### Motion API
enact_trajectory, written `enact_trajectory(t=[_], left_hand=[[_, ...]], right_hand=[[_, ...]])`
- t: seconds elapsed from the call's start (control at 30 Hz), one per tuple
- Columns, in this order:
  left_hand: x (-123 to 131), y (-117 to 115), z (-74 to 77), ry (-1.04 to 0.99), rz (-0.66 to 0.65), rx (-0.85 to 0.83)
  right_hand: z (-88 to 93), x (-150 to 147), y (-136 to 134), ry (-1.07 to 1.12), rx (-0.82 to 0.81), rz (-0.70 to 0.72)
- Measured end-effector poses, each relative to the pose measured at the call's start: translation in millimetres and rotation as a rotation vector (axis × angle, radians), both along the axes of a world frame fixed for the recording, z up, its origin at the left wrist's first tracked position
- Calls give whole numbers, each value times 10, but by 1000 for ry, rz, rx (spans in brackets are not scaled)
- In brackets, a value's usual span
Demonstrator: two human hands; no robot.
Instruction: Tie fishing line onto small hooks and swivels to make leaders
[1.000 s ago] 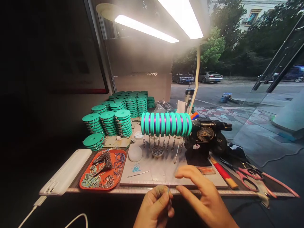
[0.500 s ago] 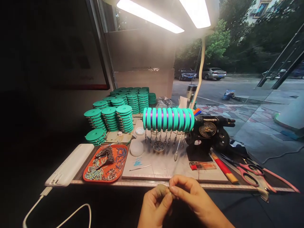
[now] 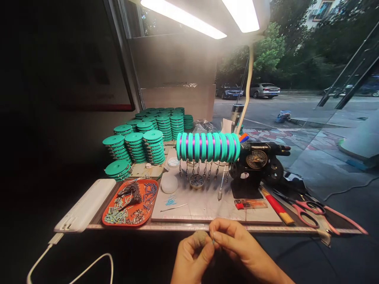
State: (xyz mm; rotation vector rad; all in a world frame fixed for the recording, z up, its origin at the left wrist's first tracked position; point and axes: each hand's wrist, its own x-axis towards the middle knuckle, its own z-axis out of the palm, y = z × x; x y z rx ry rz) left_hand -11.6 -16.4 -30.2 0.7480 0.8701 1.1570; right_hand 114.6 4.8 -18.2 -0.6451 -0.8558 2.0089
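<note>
Just below the table's front edge, my left hand (image 3: 193, 254) and my right hand (image 3: 237, 242) meet fingertip to fingertip, both pinched closed. Between them shows a tiny bluish bit, too small to name. A tan covering wraps my left index finger. Beyond the hands, a row of turquoise spools (image 3: 210, 147) wound with purple line sits on the shaft of a small black winding machine (image 3: 256, 161). Metal swivel-like pieces (image 3: 205, 172) hang below the spools. A thin spring-like piece with a metal weight (image 3: 220, 195) dangles near the machine.
An orange tray (image 3: 139, 223) of small tubes and metal parts lies left, beside a white power bank (image 3: 85, 207). Stacked turquoise spools (image 3: 153, 148) stand behind. A lighter (image 3: 251, 204), a red-and-yellow stick (image 3: 276, 206) and scissors (image 3: 308, 219) lie right.
The view has shifted slightly, so the bench appears a little further left. My hands stay pinched together, and the bluish bit between the fingertips shows more clearly.
</note>
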Motion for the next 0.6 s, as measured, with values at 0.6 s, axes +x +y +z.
enact_trajectory(t=[0.6], left_hand=[[-6, 14, -52, -67, -62, -114]], right_hand=[[-68, 42, 19, -125, 106, -43]])
